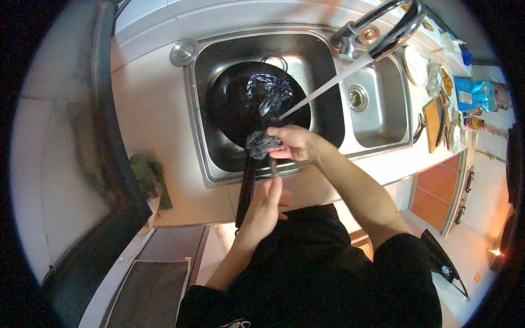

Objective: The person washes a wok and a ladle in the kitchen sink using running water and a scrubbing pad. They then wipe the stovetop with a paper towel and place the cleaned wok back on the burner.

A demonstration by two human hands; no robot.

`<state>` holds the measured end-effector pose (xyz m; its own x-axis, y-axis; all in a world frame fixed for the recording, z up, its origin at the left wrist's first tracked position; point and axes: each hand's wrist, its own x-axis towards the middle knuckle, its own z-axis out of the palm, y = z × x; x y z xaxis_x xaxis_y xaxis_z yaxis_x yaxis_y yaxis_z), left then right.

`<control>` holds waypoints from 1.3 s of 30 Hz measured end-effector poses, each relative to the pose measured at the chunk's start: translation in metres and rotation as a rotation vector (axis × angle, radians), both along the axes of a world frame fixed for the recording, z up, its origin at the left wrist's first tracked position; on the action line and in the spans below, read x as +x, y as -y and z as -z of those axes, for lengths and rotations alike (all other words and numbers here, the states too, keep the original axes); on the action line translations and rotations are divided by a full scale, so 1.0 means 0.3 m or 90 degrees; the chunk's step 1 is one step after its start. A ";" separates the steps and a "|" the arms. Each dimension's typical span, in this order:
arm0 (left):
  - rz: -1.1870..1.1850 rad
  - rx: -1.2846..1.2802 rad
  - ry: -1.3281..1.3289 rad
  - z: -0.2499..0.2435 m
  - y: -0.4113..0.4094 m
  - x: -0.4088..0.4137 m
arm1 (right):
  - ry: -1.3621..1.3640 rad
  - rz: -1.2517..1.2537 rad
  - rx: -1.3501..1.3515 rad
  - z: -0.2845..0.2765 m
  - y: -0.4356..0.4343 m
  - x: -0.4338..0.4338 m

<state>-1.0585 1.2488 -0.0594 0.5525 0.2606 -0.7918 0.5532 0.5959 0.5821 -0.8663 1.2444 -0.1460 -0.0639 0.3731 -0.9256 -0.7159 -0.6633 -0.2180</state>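
A dark wok (233, 98) rests tilted in the large sink basin (326, 49), its long black handle (246, 188) pointing towards me over the front edge. My right hand (293, 141) grips a dark mesh scouring pad (261, 145) above the wok's near rim. My left hand (264, 209) holds the thin metal handle (274, 167) of a utensil, which passes behind the pad. A spoon-like metal head (267, 107) shows beyond the pad, over the wok. Water (324, 87) runs from the faucet (396, 39) down into the wok, where it pools and ripples.
The small basin (377, 127) with its drain lies to the right. A round metal stopper (184, 52) sits at the sink's back left corner, and a green cloth (151, 180) lies at the left. Further right are a wooden cutting board (431, 125), plates and a blue packet (471, 94).
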 end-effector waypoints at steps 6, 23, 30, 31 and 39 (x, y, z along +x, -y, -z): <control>-0.023 0.039 -0.106 0.044 -0.067 0.005 | -0.117 0.064 0.050 0.037 -0.044 -0.053; 0.460 0.958 -0.384 -0.003 -0.337 -0.137 | 0.850 -0.511 0.074 0.386 -0.023 0.097; 0.281 0.823 -0.386 0.111 -0.304 -0.139 | 0.807 -0.171 0.102 0.509 -0.246 0.100; 0.297 0.856 -0.368 0.134 -0.304 -0.139 | 0.740 -0.111 0.036 0.542 -0.285 0.113; 0.272 0.799 -0.395 0.111 -0.280 -0.116 | 0.914 -0.523 0.065 0.552 -0.221 0.173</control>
<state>-1.0933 1.3327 -0.0928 0.4257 0.8510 -0.3074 0.9037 -0.3830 0.1913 -0.8145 1.3106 -0.3116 0.5673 0.7327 -0.3760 0.6058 -0.6806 -0.4121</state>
